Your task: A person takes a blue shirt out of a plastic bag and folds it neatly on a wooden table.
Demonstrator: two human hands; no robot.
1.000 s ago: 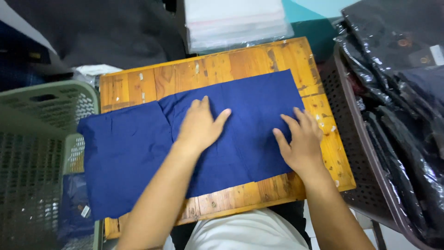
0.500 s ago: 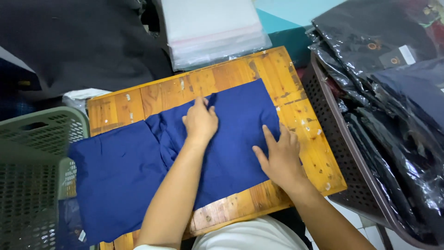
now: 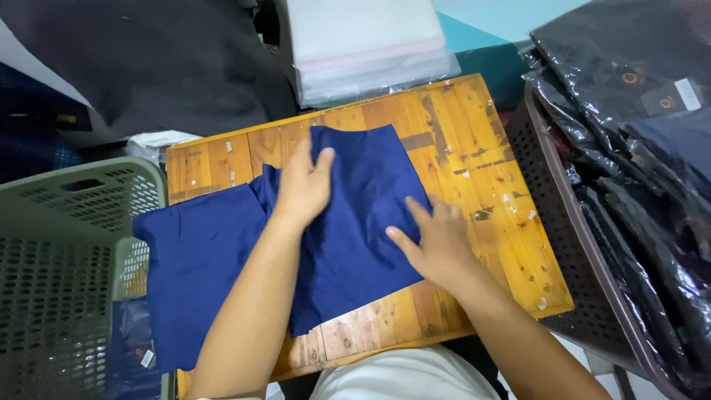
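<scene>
Nearest the camera, a strip of white clothing (image 3: 400,378) shows at the bottom edge, and both bare forearms reach up from it over the wooden surface (image 3: 474,148).

The right hand (image 3: 437,241) lies flat, palm down and fingers spread, on the right-hand edge of the navy blue garment (image 3: 348,244). It presses the cloth against the surface and grips nothing — the fingertips point up and to the left, and bare wood begins just beside the hand's outer side.

The left hand (image 3: 304,185) sits farther out, near the middle of the garment's upper part. It is also open and flat, fingers together and pointing away from the body, and it rests on a folded seam where one layer of cloth overlaps another. Whether any cloth is pinched beneath the palm cannot be told.

The garment covers most of the surface between the two hands. Its right portion is folded into a rough rectangle, while its left portion spreads past the surface's left edge and hangs down against a green perforated basket (image 3: 67,281).

To the right, touching the surface's edge, stands a dark brown perforated crate (image 3: 570,244) filled with dark garments in glossy plastic bags (image 3: 637,96).

Beyond the surface's far edge lies a stack of clear plastic bags (image 3: 366,44) — and to its left, a heap of black fabric (image 3: 155,67).
</scene>
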